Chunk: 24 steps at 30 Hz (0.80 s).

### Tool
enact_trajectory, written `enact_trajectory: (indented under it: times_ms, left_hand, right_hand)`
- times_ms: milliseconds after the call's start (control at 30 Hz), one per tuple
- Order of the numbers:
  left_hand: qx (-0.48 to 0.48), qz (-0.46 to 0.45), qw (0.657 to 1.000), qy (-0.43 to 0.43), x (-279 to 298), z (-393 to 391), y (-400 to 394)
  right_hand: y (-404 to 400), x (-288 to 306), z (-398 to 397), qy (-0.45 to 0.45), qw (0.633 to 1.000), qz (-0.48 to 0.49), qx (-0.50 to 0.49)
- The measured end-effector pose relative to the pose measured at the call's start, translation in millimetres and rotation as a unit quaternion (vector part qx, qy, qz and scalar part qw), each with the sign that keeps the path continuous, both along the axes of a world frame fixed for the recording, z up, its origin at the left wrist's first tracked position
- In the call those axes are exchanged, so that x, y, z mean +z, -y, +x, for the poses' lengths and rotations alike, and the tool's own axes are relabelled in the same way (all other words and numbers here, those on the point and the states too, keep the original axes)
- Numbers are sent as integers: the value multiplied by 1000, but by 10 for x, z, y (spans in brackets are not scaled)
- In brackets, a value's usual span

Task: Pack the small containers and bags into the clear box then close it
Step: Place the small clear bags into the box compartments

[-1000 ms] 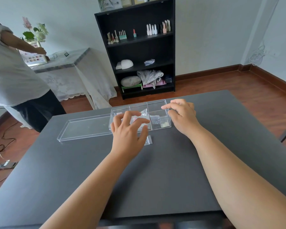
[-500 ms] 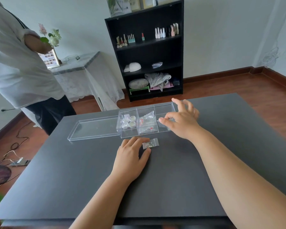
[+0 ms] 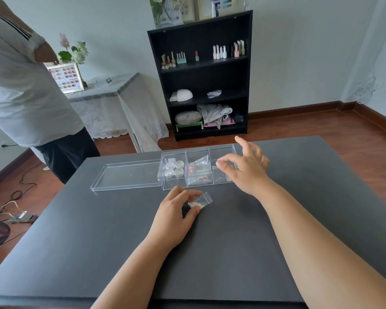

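Note:
A clear box (image 3: pixel 163 185) with three compartments stands on the dark table (image 3: pixel 98 230). Its left compartment holds several small round containers (image 3: pixel 174 168); the middle one holds clear bags (image 3: pixel 198 169). The box's clear lid (image 3: pixel 126 178) lies flat to its left. My left hand (image 3: pixel 176 216) pinches a small clear bag (image 3: pixel 200 201) of pale bits just in front of the box, on the table. My right hand (image 3: pixel 245 169) hovers over the right compartment with fingers spread, holding nothing.
A person in a white shirt (image 3: pixel 25 85) stands at the table's far left corner. A black shelf (image 3: pixel 201 76) with bottles stands against the back wall, beside a cloth-covered side table (image 3: pixel 107 90). Cables (image 3: pixel 13 210) lie on the floor at left.
My left hand left the box, came down on the table and closed its fingers on the small bag. My right hand lifted and opened over the right compartment.

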<state>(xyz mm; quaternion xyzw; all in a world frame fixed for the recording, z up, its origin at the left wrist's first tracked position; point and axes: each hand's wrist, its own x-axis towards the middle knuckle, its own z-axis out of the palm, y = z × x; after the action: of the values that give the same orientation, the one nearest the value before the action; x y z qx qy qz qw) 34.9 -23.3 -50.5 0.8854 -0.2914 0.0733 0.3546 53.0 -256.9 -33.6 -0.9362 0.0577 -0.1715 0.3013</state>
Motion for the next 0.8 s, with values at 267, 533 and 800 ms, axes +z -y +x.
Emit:
enact_trajectory:
  times_ms: [267, 533, 800]
  left_hand:
    - [-5, -2, 1000, -6, 7, -14, 2]
    - [11, -102, 995, 10, 170, 41, 162]
    - [68, -138, 988, -19, 642, 596, 730]
  right_hand:
    - [-12, 89, -82, 43, 999, 33, 6]
    - [72, 70, -30, 53, 993, 75, -71]
    - [137, 24, -17, 26, 992, 96, -80]
